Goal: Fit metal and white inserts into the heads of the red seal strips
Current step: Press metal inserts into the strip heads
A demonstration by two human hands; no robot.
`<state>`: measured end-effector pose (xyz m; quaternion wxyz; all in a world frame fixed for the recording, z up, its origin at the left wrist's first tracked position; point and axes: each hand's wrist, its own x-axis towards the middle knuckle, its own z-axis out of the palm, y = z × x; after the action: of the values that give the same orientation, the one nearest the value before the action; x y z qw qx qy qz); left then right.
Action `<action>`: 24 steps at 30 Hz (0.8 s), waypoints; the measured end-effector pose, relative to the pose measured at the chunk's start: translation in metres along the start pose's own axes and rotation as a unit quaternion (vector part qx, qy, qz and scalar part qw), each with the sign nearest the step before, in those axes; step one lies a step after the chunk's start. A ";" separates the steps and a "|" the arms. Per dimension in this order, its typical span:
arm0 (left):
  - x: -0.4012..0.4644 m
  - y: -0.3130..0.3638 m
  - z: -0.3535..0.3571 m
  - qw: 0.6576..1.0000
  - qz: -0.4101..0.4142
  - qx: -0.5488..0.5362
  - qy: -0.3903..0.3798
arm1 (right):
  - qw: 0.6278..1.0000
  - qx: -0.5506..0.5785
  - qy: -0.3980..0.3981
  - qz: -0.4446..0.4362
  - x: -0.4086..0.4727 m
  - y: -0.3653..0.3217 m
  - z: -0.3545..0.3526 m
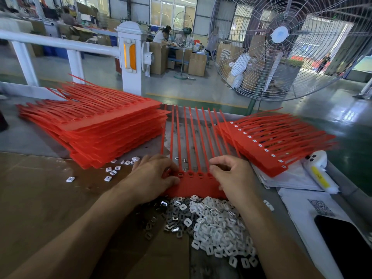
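On the red seal strips (193, 183), both hands' curled fingers (171, 170) press.

Left hand (153, 176), right hand (233, 178): bare, forearms uncovered to frame edge, fingers ringless, wrists unadorned.

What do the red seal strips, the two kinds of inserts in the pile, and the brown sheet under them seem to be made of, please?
The red seal strips look like moulded plastic: uniform colour, thin tails that bend. The white inserts seem matt plastic, opaque and dull. The dark inserts appear to be metal, with bright glints on their edges. The brown sheet looks like cardboard: flat, matt, with a fold line.
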<state>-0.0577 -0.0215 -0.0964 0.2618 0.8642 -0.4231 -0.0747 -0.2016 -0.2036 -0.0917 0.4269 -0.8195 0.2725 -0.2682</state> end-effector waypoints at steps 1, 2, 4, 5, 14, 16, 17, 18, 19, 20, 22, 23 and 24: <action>0.000 0.000 0.000 1.000 -0.001 0.001 0.000 | 1.000 -0.006 -0.005 0.002 0.000 0.000 0.000; 0.000 0.000 0.000 1.000 -0.001 0.001 0.000 | 1.000 -0.013 -0.009 0.001 -0.001 0.001 0.000; 0.000 -0.001 0.000 1.000 -0.001 -0.001 0.000 | 1.000 -0.017 -0.008 -0.004 0.000 0.002 0.001; 0.000 -0.001 0.000 1.000 -0.001 -0.002 0.000 | 1.000 -0.015 -0.006 -0.005 0.000 0.002 0.002; 0.000 -0.001 -0.001 1.000 0.000 -0.003 -0.004 | 0.999 0.032 0.025 0.007 0.005 0.005 0.002; 0.000 -0.001 -0.001 1.000 0.000 -0.003 -0.004 | 0.999 0.021 0.035 0.001 0.005 0.005 0.001; 0.000 -0.001 -0.001 1.000 0.000 -0.003 -0.004 | 0.999 0.018 0.036 -0.002 0.005 0.005 0.000; 0.000 -0.001 -0.001 1.000 -0.001 -0.002 -0.005 | 0.999 0.016 0.035 -0.004 0.005 0.005 0.000; 0.000 -0.001 -0.001 1.000 -0.001 -0.001 -0.006 | 0.999 0.012 0.034 -0.005 0.004 0.005 0.000; 0.000 -0.001 -0.001 1.000 -0.002 -0.001 -0.006 | 0.999 0.005 0.032 -0.005 0.005 0.006 -0.001; 0.001 0.000 -0.001 1.000 -0.001 0.000 -0.007 | 1.000 -0.010 0.023 0.002 0.006 0.006 -0.002; 0.001 0.001 -0.002 1.000 -0.001 0.000 -0.006 | 1.000 -0.019 0.017 0.008 0.006 0.006 -0.002; 0.001 0.001 -0.002 1.000 -0.001 0.001 -0.006 | 0.999 -0.032 0.010 0.012 0.006 0.006 -0.002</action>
<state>-0.0571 -0.0217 -0.0947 0.2587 0.8645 -0.4236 -0.0796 -0.2000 -0.2122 -0.0948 0.4010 -0.8265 0.2949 -0.2629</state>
